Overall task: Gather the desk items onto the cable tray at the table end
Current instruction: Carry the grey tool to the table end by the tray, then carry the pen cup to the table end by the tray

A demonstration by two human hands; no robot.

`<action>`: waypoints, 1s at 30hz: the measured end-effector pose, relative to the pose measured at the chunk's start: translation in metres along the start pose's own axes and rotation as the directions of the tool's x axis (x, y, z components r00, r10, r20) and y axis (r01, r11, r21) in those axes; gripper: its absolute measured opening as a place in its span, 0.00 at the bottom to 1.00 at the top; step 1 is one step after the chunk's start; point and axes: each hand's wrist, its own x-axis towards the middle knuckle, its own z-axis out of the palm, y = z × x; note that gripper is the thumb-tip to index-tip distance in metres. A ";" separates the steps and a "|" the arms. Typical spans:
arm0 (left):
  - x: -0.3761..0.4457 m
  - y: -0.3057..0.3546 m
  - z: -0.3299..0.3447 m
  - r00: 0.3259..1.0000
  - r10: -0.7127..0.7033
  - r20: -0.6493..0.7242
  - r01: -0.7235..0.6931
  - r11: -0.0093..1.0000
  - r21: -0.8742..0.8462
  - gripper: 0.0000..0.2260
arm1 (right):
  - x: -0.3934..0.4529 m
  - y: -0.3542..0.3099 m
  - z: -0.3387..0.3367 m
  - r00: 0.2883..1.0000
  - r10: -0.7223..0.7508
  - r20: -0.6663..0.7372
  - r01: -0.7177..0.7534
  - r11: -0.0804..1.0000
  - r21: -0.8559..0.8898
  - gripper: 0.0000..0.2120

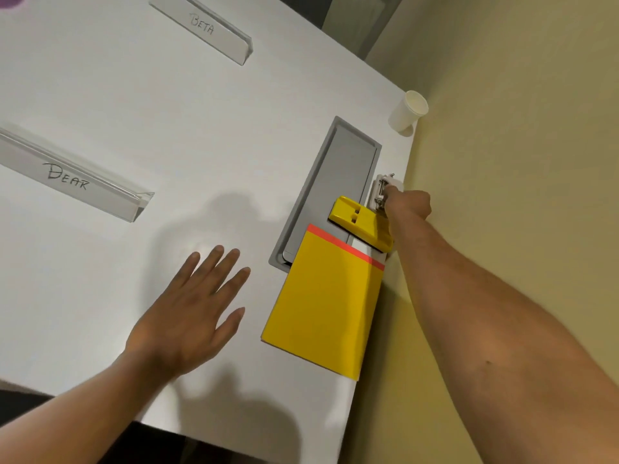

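A grey recessed cable tray (pixel 338 169) is set into the white table (pixel 167 112) near its right end. A yellow hole punch (pixel 360 222) lies across the tray's near part. A yellow notebook with an orange stripe (pixel 328 306) covers the tray's near end and the table beside it. A small white and metal stapler-like item (pixel 382 189) sits just right of the tray, and my right hand (pixel 407 205) is closed on it. My left hand (pixel 194 306) hovers flat over the table, left of the notebook, fingers spread and holding nothing.
Two clear name holders lie on the table: one marked "DEAR" (pixel 77 177) at the left, one marked "BETA" (pixel 202 28) at the top. A white paper cup (pixel 407 112) stands at the table's right edge against the yellow wall (pixel 519 128).
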 end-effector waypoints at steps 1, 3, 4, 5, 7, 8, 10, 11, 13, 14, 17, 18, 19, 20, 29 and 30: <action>0.000 0.000 0.001 1.000 0.001 -0.007 -0.001 1.000 -0.003 0.29 | 0.002 0.001 0.002 1.000 0.007 -0.005 -0.007 1.000 -0.020 0.22; 0.001 -0.001 0.002 1.000 0.005 -0.018 -0.005 1.000 -0.014 0.29 | 0.007 0.003 0.005 1.000 0.012 -0.014 -0.012 0.999 -0.034 0.23; 0.001 -0.001 0.003 1.000 0.006 -0.023 -0.006 1.000 -0.019 0.29 | 0.009 0.004 0.007 1.000 0.007 -0.013 -0.007 0.999 -0.037 0.23; 0.001 -0.001 0.003 1.000 0.005 -0.025 -0.006 1.000 -0.023 0.29 | 0.011 0.003 0.009 1.000 0.001 -0.011 -0.002 0.999 -0.045 0.24; 0.001 0.000 0.003 1.000 -0.001 -0.022 0.000 1.000 -0.023 0.29 | 0.014 0.002 0.011 1.000 -0.005 -0.007 0.004 0.998 -0.067 0.25; 0.001 0.000 0.002 1.000 -0.003 -0.022 0.003 1.000 -0.022 0.29 | 0.015 0.002 0.011 1.000 -0.012 -0.006 0.012 0.997 -0.080 0.26; 0.000 0.000 0.002 1.000 -0.003 -0.026 0.003 1.000 -0.022 0.29 | 0.017 0.003 0.012 0.999 -0.035 -0.004 0.035 0.995 -0.095 0.26; 0.000 0.000 0.002 1.000 -0.002 -0.030 0.001 1.000 -0.021 0.29 | 0.017 0.004 0.012 0.999 -0.039 -0.001 0.039 0.994 -0.098 0.26; 0.000 0.000 0.003 0.999 0.001 -0.034 -0.002 1.000 -0.022 0.29 | 0.018 0.006 0.013 0.999 -0.037 0.011 0.038 0.994 -0.100 0.26; 0.000 0.000 0.003 0.999 0.002 -0.037 -0.003 1.000 -0.025 0.29 | 0.018 0.006 0.014 0.999 -0.038 0.015 0.039 0.994 -0.101 0.26; 0.000 0.000 0.003 0.999 -0.001 -0.043 0.000 1.000 -0.026 0.29 | 0.022 0.007 0.015 0.999 -0.041 0.016 0.042 0.994 -0.104 0.26; 0.000 0.000 0.002 0.999 0.000 -0.043 -0.001 1.000 -0.024 0.29 | 0.023 0.007 0.016 0.999 -0.045 0.017 0.046 0.993 -0.110 0.26; 0.000 0.001 0.003 0.999 -0.001 -0.043 0.000 1.000 -0.025 0.29 | 0.023 0.008 0.016 0.999 -0.051 0.019 0.053 0.991 -0.119 0.27; 0.000 0.001 0.003 0.999 -0.001 -0.045 -0.001 1.000 -0.029 0.29 | 0.023 0.008 0.015 0.998 -0.055 0.024 0.058 0.990 -0.128 0.28; -0.001 -0.001 0.003 0.999 -0.028 -0.043 0.020 0.985 -0.169 0.28 | -0.101 -0.007 -0.019 0.943 -0.236 -0.234 0.289 0.930 0.226 0.13; -0.001 -0.001 0.001 0.998 -0.044 -0.045 0.034 0.979 -0.199 0.28 | -0.136 0.005 -0.018 0.927 -0.303 -0.221 0.355 0.898 0.258 0.12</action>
